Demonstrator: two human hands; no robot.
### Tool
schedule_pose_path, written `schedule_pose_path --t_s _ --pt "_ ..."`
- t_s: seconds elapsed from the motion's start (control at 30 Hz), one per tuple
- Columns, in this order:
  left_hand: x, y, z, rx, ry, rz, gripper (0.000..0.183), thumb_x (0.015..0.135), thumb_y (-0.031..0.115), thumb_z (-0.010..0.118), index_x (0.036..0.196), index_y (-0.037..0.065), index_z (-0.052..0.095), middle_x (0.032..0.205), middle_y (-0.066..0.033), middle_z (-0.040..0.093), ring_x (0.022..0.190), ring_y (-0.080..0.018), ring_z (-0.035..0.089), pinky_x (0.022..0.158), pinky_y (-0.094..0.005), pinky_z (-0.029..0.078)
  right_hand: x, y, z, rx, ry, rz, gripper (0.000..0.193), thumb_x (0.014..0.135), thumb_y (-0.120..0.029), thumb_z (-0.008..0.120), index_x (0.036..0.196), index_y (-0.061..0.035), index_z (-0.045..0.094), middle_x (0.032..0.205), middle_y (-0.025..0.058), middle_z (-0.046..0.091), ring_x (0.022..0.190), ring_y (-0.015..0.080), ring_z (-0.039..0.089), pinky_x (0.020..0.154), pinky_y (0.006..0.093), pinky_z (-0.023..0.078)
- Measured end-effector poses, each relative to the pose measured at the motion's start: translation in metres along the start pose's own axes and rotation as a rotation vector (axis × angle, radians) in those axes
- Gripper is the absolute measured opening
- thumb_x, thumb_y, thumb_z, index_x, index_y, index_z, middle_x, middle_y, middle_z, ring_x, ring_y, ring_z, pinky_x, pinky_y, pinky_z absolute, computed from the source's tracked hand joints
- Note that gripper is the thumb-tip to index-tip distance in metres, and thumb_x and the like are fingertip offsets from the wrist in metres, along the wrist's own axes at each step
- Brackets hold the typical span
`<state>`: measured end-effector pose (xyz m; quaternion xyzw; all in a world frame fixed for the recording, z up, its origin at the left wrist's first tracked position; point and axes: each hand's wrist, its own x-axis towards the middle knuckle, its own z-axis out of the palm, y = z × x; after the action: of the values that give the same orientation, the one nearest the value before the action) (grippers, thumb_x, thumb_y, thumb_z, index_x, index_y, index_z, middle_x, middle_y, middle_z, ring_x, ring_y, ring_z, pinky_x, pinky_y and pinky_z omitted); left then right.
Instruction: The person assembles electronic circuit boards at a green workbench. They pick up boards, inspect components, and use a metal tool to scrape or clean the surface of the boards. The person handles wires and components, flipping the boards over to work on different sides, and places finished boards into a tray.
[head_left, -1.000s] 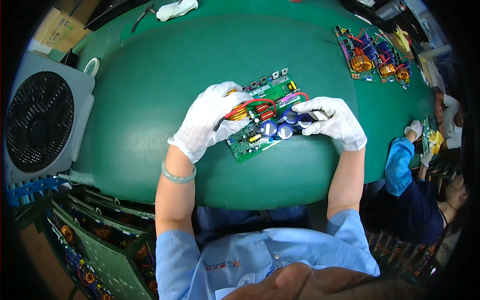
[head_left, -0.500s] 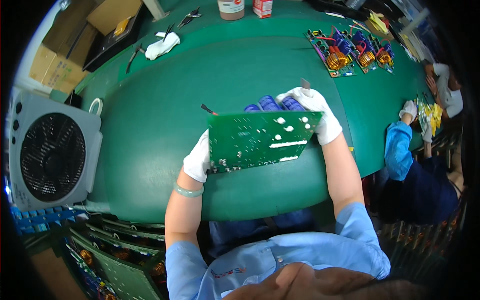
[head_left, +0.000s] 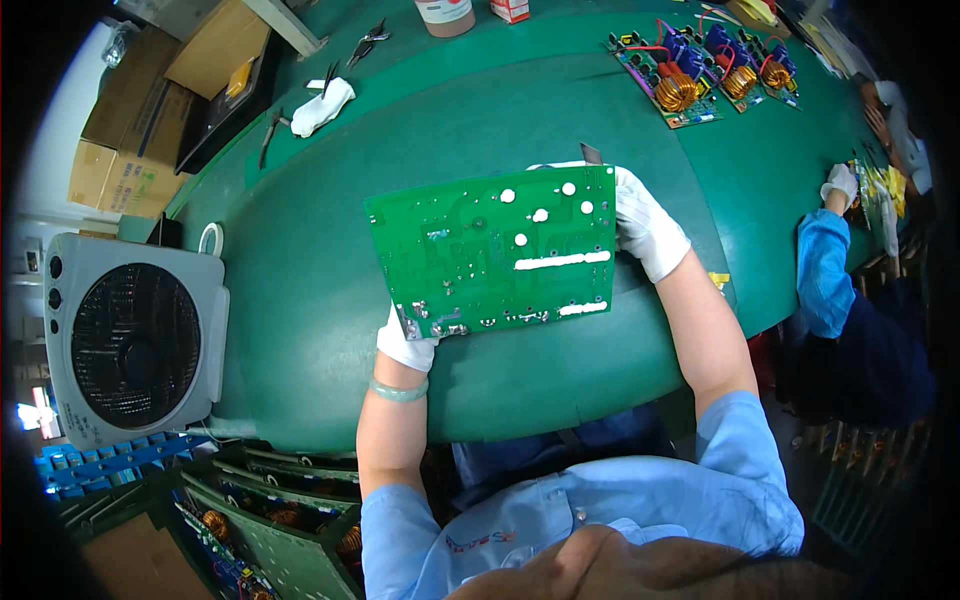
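A green circuit board [head_left: 480, 240] is held up over the table, its underside with white blobs and strips facing me. My gloved left hand [head_left: 405, 340] grips its lower left corner, fingers mostly behind it. At the right edge my gloved right hand [head_left: 645, 225] is closed on the board, its fingertips hidden behind. A small flat grey metal piece [head_left: 591, 153] sticks up above the top right edge, next to the right hand; I cannot tell whether it is held or belongs to the board. The components on the board's far side are hidden.
Several boards with copper coils [head_left: 678, 92] lie at the far right. Pliers [head_left: 368, 43], cutters [head_left: 271, 138] and a white cloth-like bundle [head_left: 323, 107] lie far left, near a jar [head_left: 445, 15]. A fan [head_left: 135, 340] stands left. A co-worker's blue sleeve [head_left: 824, 270] is at right.
The board has tilted up, so its underside faces me more fully and its blue cylindrical parts have gone out of sight. Both hands still hold it. The whole view has shifted slightly.
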<state>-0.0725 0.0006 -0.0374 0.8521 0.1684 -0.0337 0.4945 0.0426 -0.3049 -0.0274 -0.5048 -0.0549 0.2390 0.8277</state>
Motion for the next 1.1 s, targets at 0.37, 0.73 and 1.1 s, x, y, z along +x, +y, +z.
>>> schedule_pose_path --t_s 0.37,0.73,1.1 --pt "0.036 0.004 0.006 -0.983 -0.235 -0.081 0.045 0.098 0.034 0.056 0.135 0.009 0.056 0.12 -0.0138 0.068 0.099 -0.0275 0.07 0.07 -0.0373 0.057 0.008 -0.014 0.006 -0.33 0.319 -0.056 0.048 0.092 -0.021 0.073 0.135 -0.0065 0.062 0.091 -0.0023 0.066 0.059 0.0011 0.045 0.048 0.0169 0.033" --pt "0.037 0.005 0.004 -1.143 -0.214 -0.134 0.043 0.106 0.038 0.041 0.133 0.007 0.055 0.116 -0.0138 0.067 0.089 -0.0265 0.071 0.056 -0.0361 0.059 0.012 -0.003 0.004 -0.712 0.256 -0.046 0.045 0.103 -0.027 0.056 0.146 -0.0158 0.054 0.107 -0.0004 0.069 0.076 0.0055 0.056 0.065 0.0225 0.048" --pt "0.048 -0.027 -0.005 -0.6 -0.243 0.358 0.032 0.105 0.026 0.042 0.128 0.007 0.055 0.11 -0.0138 0.067 0.07 -0.0238 0.069 0.039 -0.0319 0.049 0.002 -0.016 0.016 -0.777 0.297 -0.009 0.051 0.104 -0.038 0.052 0.149 -0.0134 0.049 0.092 0.001 0.07 0.059 0.0057 0.051 0.052 0.0227 0.043"
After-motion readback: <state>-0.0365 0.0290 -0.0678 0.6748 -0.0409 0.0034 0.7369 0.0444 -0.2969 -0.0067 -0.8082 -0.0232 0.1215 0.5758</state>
